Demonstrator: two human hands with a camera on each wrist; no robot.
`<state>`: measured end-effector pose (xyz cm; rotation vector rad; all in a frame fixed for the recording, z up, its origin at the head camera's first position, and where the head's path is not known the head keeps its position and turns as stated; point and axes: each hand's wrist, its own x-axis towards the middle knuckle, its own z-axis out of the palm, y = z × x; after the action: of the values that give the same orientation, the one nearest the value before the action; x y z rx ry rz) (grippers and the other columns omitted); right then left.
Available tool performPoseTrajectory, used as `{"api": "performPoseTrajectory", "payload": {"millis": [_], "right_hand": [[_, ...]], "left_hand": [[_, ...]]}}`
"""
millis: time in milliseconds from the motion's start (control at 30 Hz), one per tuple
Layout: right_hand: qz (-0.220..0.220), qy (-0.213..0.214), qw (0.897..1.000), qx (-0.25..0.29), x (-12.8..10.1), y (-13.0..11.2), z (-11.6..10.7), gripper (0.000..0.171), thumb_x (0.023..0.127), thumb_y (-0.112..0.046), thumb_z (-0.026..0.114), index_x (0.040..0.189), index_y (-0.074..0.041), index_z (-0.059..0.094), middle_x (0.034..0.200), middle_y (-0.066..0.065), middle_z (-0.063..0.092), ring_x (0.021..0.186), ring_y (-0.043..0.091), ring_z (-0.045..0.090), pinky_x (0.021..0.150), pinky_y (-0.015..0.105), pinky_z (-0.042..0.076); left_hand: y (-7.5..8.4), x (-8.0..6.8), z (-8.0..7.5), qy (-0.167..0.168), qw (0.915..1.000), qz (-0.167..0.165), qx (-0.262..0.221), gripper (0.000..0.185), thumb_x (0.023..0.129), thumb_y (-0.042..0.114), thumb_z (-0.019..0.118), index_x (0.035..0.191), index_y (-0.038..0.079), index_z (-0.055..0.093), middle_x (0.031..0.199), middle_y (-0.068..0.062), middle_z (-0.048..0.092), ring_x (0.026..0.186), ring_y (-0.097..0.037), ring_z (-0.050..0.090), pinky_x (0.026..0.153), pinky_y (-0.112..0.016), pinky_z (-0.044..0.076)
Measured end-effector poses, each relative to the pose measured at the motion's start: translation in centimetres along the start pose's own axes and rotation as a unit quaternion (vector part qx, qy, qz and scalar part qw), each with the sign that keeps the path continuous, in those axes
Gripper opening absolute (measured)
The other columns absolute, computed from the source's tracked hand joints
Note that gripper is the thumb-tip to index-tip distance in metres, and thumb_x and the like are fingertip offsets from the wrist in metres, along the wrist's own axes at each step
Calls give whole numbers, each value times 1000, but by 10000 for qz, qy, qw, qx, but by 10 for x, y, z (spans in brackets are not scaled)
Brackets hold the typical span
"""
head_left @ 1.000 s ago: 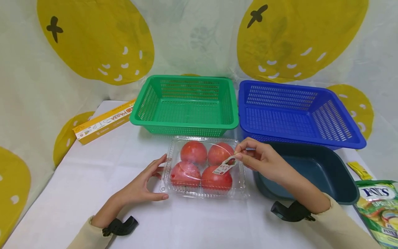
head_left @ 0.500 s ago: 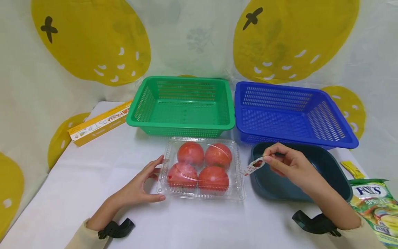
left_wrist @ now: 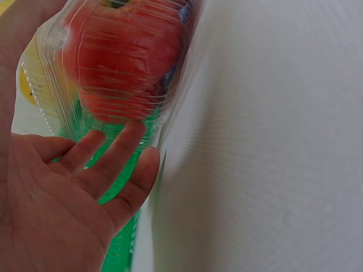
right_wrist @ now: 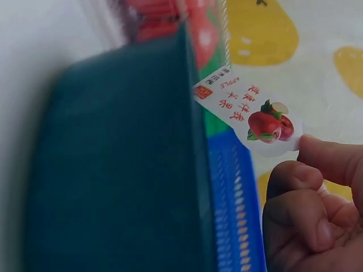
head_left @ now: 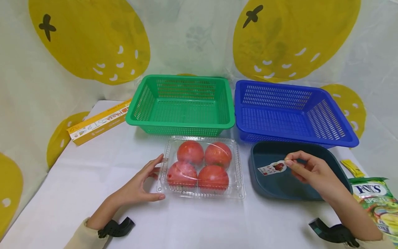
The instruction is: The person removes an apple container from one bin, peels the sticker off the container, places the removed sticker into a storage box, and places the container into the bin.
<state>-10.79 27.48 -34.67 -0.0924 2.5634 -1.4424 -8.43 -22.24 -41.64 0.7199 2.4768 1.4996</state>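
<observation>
A clear plastic clamshell box (head_left: 201, 167) (left_wrist: 113, 62) with several red apples (head_left: 190, 152) lies closed on the white table. My left hand (head_left: 146, 180) (left_wrist: 74, 187) rests against its left side, fingers straight. My right hand (head_left: 306, 169) (right_wrist: 315, 204) pinches a white apple sticker (head_left: 272, 168) (right_wrist: 249, 113) by one end and holds it over the dark teal tray (head_left: 311, 199) (right_wrist: 108, 170) to the right of the box.
A green basket (head_left: 183, 103) and a blue basket (head_left: 292, 112) stand behind the box. A yellow pasta carton (head_left: 97, 121) lies at the back left. A candy bag (head_left: 376, 204) and a small yellow sachet (head_left: 351, 167) lie at the right edge.
My right hand has peeled the sticker off the box lid and carried it rightwards, over the teal tray. The left hand has stayed against the box.
</observation>
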Motion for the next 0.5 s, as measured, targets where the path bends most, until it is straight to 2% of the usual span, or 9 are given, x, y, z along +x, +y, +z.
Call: {"api": "performPoseTrajectory", "payload": {"millis": [133, 367, 500], "right_hand": [[249, 5, 9997, -9, 3, 13, -4, 14, 101, -29, 55, 108, -17, 60, 67, 1, 45, 58, 20, 44, 49, 31, 34], [387, -30, 9992, 80, 9, 34, -7, 12, 102, -27, 53, 106, -18, 61, 69, 0, 50, 59, 17, 48, 50, 29, 40], [359, -46, 9993, 7, 15, 41, -9, 16, 102, -28, 53, 107, -14, 59, 72, 0, 54, 62, 17, 51, 53, 26, 45]], "left_hand": [[0, 0, 0, 14, 10000, 13, 20, 109, 72, 21, 87, 157, 19, 19, 151, -9, 34, 117, -15, 50, 95, -27, 47], [1, 0, 0, -13, 10000, -28, -23, 108, 72, 22, 87, 157, 18, 19, 152, -9, 34, 118, -18, 51, 96, -27, 47], [-1, 0, 0, -1, 10000, -47, -12, 108, 73, 22, 87, 157, 18, 20, 152, -9, 34, 118, -18, 51, 96, -27, 47]]}}
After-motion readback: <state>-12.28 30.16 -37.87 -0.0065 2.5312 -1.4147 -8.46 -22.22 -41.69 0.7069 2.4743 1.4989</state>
